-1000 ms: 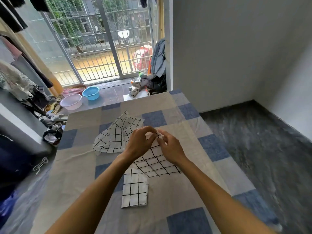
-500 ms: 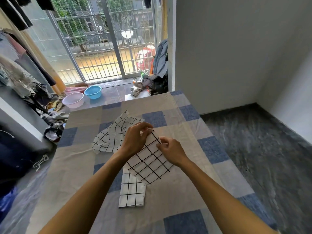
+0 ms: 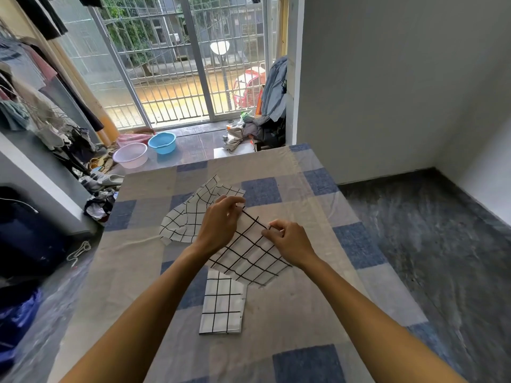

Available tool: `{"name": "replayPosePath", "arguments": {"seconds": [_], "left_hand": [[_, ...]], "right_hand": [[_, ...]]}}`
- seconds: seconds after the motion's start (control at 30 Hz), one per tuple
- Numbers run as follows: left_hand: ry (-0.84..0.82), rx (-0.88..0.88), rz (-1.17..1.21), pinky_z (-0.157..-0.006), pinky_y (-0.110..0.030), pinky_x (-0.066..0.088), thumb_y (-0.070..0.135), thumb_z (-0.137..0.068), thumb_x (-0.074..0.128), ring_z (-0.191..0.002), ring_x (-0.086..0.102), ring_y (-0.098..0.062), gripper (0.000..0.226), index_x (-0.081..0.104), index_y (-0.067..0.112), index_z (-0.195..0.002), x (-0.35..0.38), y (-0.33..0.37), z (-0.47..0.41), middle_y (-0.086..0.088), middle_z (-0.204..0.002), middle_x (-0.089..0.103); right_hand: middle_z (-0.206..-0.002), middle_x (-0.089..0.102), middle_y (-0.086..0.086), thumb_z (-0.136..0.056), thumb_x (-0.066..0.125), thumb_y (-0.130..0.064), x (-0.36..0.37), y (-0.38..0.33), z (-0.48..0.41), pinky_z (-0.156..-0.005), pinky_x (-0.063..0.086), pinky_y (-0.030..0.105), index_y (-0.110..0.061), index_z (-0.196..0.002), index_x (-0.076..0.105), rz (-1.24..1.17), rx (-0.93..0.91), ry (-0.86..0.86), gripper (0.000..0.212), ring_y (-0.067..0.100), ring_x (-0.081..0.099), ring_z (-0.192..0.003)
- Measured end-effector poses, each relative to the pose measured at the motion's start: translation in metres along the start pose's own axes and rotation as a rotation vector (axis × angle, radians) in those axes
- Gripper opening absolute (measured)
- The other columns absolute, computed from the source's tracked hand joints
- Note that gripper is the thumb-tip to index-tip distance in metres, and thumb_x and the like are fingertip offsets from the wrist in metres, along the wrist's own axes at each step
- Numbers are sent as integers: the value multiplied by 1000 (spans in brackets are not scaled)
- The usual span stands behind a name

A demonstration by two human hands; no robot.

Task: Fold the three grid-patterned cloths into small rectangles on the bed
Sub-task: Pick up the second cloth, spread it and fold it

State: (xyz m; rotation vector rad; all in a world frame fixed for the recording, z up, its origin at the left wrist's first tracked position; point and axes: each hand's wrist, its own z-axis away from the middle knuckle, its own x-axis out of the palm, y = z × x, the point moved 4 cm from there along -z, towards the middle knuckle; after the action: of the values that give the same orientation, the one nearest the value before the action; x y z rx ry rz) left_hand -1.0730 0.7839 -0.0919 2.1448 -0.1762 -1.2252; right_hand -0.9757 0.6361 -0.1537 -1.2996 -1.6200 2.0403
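The gridded cloth sits over the centre of the bed. The left hand pinches its far corner. The right hand pinches its right edge. A folded cloth lies on the near side, its far end under the gridded cloth. A crumpled cloth lies far left, partly behind the left hand.

Blue-and-beige checked bed, folded grid cloth, crumpled grid cloth
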Motion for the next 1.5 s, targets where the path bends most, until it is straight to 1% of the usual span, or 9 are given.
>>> {"name": "replayPosePath", "arguments": {"seconds": [0.2, 0.3, 0.4, 0.5, 0.7, 0.87, 1.1, 1.37, 1.5], "left_hand": [[28, -39, -6, -68, -9, 36, 12, -93, 53, -81, 50, -4, 12, 62, 11, -101, -4, -12, -2, -3, -97, 61], [-27, 0, -55, -77, -19, 40, 19, -89, 58, -86, 51, -8, 21, 57, 14, -109, 1, -12, -1, -1, -99, 58], [-137, 153, -281, -97, -34, 33, 34, -86, 61, -105, 52, -18, 38, 53, 21, -121, 12, -7, 0, -2, -111, 58], [-235, 327, -428, -105, -39, 26, 41, -88, 58, -113, 50, -19, 33, 60, 24, -115, 25, 1, 6, -1, -114, 60], [-248, 345, -364, -98, -36, 33, 28, -90, 59, -84, 62, -15, 15, 69, 19, -97, 31, -1, 13, 1, -89, 70], [-305, 229, -248, -81, -29, 47, 25, -90, 60, -73, 60, -10, 15, 70, 16, -97, 24, -9, 11, 0, -86, 71], [-313, 175, -237, -67, -21, 45, 24, -92, 58, -65, 58, -6, 16, 70, 16, -98, 19, -15, 13, 1, -81, 70], [-305, 236, -254, -75, -27, 49, 26, -93, 54, -67, 61, -9, 19, 69, 15, -99, 16, -11, 9, 0, -82, 71], [-264, 233, -263, -77, -33, 51, 31, -95, 51, -70, 62, -12, 22, 67, 16, -100, 12, -13, 11, -1, -83, 70]], "right_hand": [[-81, 68, -5, -86, 65, -36, -4, 4, -2, -68, 48, 22, -17, -92, 71, -23, -8, 1, 21, 9, 63, -77], [-84, 70, -5, -89, 61, -38, -3, 1, -4, -68, 49, 25, -18, -93, 72, 81, -61, -9, 23, 8, 62, -76], [-91, 71, -4, -91, 57, -42, 1, -2, -6, -68, 49, 26, -23, -98, 71, 208, -138, -24, 24, 10, 63, -80], [-97, 70, -2, -92, 55, -41, 3, -7, -6, -74, 53, 33, -25, -103, 69, 270, -188, -30, 24, 14, 63, -85], [-90, 69, -2, -89, 60, -42, -4, -13, -4, -69, 49, 29, -21, -97, 72, 389, -275, -6, 25, 12, 59, -76], [-89, 69, -1, -88, 61, -40, -13, -7, -3, -74, 48, 32, -19, -93, 73, 449, -257, 7, 25, 17, 62, -80], [-94, 71, -2, -88, 61, -43, -13, -5, -5, -75, 48, 29, -22, -101, 70, 388, -226, -44, 27, 14, 64, -84], [-90, 70, -1, -93, 54, -40, -2, -14, -7, -68, 51, 33, -18, -98, 72, 438, -300, -43, 29, 15, 61, -78], [-84, 68, 0, -95, 50, -38, -5, -11, -7, -61, 41, 26, -15, -94, 70, 405, -243, -45, 30, 12, 55, -70]]}}
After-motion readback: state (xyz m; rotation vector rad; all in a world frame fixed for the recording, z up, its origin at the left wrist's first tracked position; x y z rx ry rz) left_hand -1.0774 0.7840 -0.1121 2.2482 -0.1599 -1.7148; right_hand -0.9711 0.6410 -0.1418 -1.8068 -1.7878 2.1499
